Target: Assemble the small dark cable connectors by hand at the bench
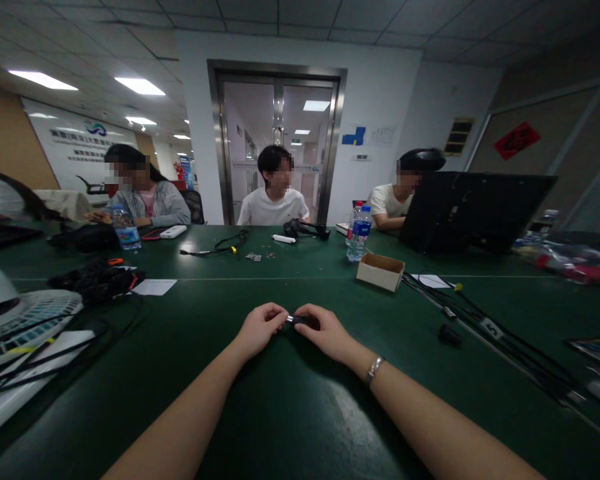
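A small black object with a silver metal end (pixel 293 320), its exact kind too small to make out, is held just above the green table between my two hands. My right hand (pixel 325 330), with a metal band at the wrist, is closed around the black part. From the other side, my left hand (pixel 263 327) pinches at the silver end with thumb and fingers. The fingers partly cover the object. On the table to the right of my hands lies a short black piece (pixel 450 335).
Ahead stand an open cardboard box (pixel 380 272) and a blue-capped water bottle (pixel 360 235). Black cables (pixel 485 327) run along the right. A white fan (pixel 25 313) and tangled black straps (pixel 97 280) are at left. Several people sit across the table, one behind a monitor (pixel 475 210).
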`<state>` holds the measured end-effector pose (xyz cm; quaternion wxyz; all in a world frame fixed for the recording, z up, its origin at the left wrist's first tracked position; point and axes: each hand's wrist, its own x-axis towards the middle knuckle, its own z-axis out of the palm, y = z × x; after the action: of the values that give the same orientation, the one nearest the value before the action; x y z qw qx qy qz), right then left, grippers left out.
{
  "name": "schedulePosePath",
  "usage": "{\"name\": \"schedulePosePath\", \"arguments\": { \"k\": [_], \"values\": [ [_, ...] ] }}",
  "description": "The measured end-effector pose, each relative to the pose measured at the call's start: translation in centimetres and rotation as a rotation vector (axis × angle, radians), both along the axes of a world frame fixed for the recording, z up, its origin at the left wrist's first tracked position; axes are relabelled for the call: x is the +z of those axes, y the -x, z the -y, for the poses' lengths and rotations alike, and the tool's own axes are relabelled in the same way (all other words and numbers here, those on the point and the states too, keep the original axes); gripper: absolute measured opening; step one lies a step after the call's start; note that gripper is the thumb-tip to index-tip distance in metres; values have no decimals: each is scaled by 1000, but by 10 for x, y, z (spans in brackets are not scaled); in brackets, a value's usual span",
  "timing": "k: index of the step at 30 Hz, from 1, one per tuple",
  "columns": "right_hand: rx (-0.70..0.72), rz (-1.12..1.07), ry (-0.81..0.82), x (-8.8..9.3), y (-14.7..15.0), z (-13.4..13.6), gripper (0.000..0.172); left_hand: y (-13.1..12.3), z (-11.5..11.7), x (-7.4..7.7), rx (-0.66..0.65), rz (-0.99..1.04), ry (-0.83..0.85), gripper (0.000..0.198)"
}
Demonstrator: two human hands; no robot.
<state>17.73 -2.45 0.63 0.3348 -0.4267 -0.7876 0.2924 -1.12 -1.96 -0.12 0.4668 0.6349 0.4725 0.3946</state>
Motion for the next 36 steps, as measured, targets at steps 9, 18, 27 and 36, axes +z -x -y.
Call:
{"name": "schedulePosePath", "arguments": {
  "k": [9, 18, 27, 36],
  "values": [
    [6, 6, 1, -1, -1, -1, 18, 1, 0, 1, -2, 41, -14, 26],
    [6, -7, -3, -2, -1, -1, 19, 2, 2, 4, -2, 75, 0, 27],
    [3, 5, -5, -5, -1, -3, 19, 2, -1, 0, -7, 132, 14, 26],
    [6, 5, 0, -2, -1, -2, 18, 3, 1, 2, -20, 134, 15, 26]
  ]
}}
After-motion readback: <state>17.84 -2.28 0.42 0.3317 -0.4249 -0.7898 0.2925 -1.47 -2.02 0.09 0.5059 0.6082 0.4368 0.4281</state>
